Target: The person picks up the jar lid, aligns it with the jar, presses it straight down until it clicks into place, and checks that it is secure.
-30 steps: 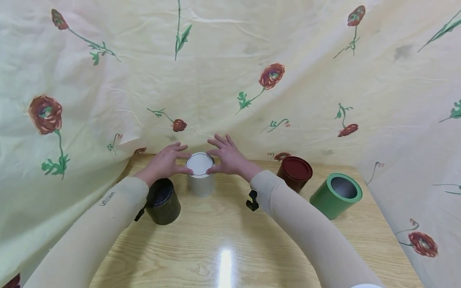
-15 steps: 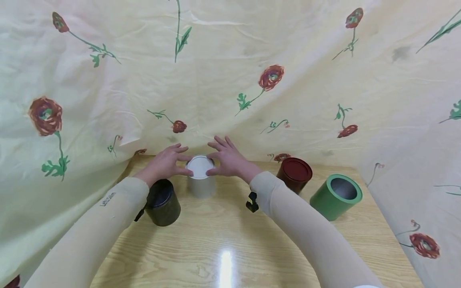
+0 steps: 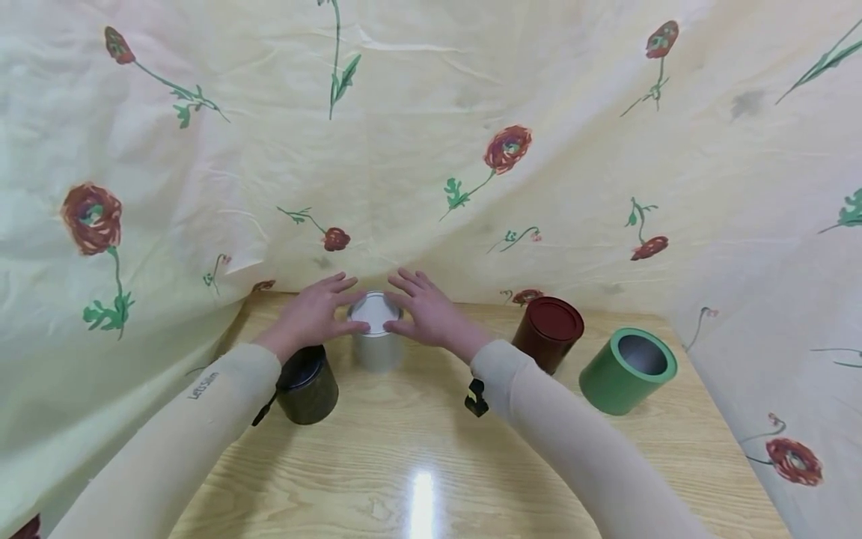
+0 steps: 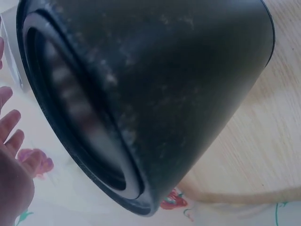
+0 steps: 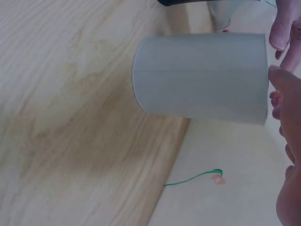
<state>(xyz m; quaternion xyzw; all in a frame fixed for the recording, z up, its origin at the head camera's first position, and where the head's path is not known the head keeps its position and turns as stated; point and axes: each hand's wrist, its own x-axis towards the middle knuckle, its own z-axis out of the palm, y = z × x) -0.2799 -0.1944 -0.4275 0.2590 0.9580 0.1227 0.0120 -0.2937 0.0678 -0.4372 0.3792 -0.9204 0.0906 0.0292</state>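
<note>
A white can (image 3: pixel 378 355) with a round white lid (image 3: pixel 374 313) stands upright at the back of the table. My left hand (image 3: pixel 306 318) lies at its left, thumb and forefinger extended over the lid's edge. From the other side my right hand (image 3: pixel 434 314) rests the same way, thumb and forefinger on the lid, other fingers spread. In the right wrist view the can's smooth side (image 5: pixel 202 77) shows, with the right thumb (image 5: pixel 282 80) at its top edge. The left wrist view is mostly filled by a black can (image 4: pixel 188 80), which stands under my left wrist.
To the right stand a dark red can (image 3: pixel 548 333) with a recessed top and a green can (image 3: pixel 626 370) with a grey hollow top. A flowered cloth (image 3: pixel 404 172) hangs behind the wooden table (image 3: pixel 377 464) and along its sides.
The lid sits slightly lower than a second ago. Both thumbs and forefingers have slid inward from the rim onto the lid's top. The other cans have stayed in place.
</note>
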